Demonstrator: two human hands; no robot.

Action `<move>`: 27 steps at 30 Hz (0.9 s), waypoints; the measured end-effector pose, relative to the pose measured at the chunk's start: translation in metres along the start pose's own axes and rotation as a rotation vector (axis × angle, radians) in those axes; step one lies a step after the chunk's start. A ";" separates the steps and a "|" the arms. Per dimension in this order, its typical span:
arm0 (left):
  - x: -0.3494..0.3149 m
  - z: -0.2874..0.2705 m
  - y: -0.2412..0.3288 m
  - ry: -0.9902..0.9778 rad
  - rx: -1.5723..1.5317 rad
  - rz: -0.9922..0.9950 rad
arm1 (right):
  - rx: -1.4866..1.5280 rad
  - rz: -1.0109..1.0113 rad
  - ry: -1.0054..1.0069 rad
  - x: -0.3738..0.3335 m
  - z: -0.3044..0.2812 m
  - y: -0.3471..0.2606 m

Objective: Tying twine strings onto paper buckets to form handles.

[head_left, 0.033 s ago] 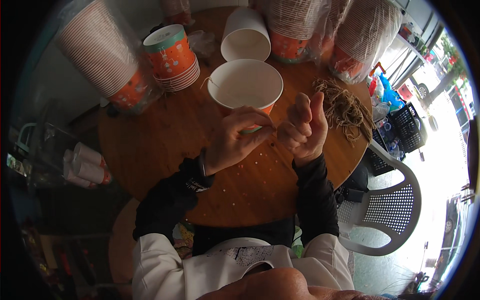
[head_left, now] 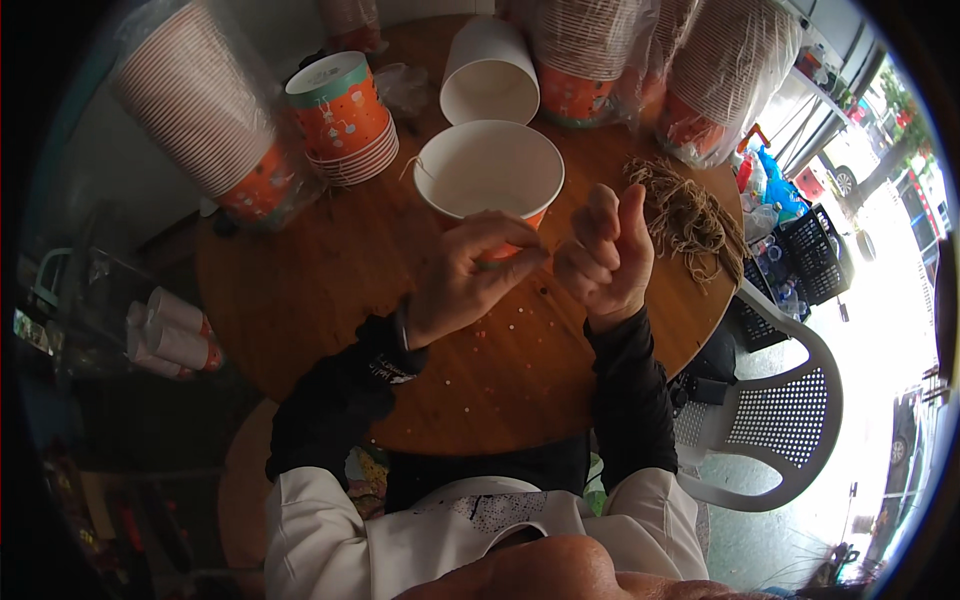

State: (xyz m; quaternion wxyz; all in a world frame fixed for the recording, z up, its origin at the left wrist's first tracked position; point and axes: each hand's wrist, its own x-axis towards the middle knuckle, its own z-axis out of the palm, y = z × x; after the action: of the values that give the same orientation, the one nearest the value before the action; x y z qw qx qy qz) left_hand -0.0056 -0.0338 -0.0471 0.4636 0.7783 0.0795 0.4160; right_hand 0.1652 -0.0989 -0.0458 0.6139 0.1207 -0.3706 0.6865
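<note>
My left hand is above the table in front of a large white-lined orange paper bucket. Its thumb and forefinger are pinched together; whatever lies between them is too small to make out. Just to its right, my right hand is raised with its fingers curled in and its thumb upright. I cannot make out anything inside those fingers. A thin tan string hangs over the bucket's left rim. Beyond my right hand lies a loose heap of tan strings at the table's right side.
Round wooden table with small pale specks. Behind the bucket, a white bucket lies on its side. Nested orange buckets stand left, near a bagged stack; further bagged stacks stand right. A grey plastic chair is at right.
</note>
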 end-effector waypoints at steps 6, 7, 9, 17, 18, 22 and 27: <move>0.038 -0.023 0.020 0.008 0.324 0.169 | -0.915 -0.188 0.525 0.002 0.006 -0.010; 0.044 -0.025 0.021 -0.045 0.492 0.331 | -0.924 -0.195 0.529 0.000 0.004 -0.012; 0.049 -0.029 0.019 -0.043 0.520 0.347 | -1.172 -0.095 0.547 0.002 0.000 -0.011; 0.052 -0.036 0.010 0.001 0.724 0.421 | -1.194 -0.163 0.607 0.004 0.002 -0.009; 0.052 -0.036 0.010 0.004 0.704 0.420 | -1.262 -0.140 0.608 0.004 0.001 -0.008; 0.052 -0.037 0.012 -0.019 0.670 0.404 | -1.419 -0.113 0.627 0.003 -0.003 -0.007; 0.048 -0.039 0.011 0.046 0.344 0.167 | -1.320 -0.215 0.612 0.004 0.001 -0.006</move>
State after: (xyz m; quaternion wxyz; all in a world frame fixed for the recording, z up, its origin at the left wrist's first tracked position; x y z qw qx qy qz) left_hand -0.0056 0.0101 -0.0015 0.2856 0.8403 0.0951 0.4509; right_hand 0.1696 -0.0965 -0.0403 0.6987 -0.4353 -0.5050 0.2595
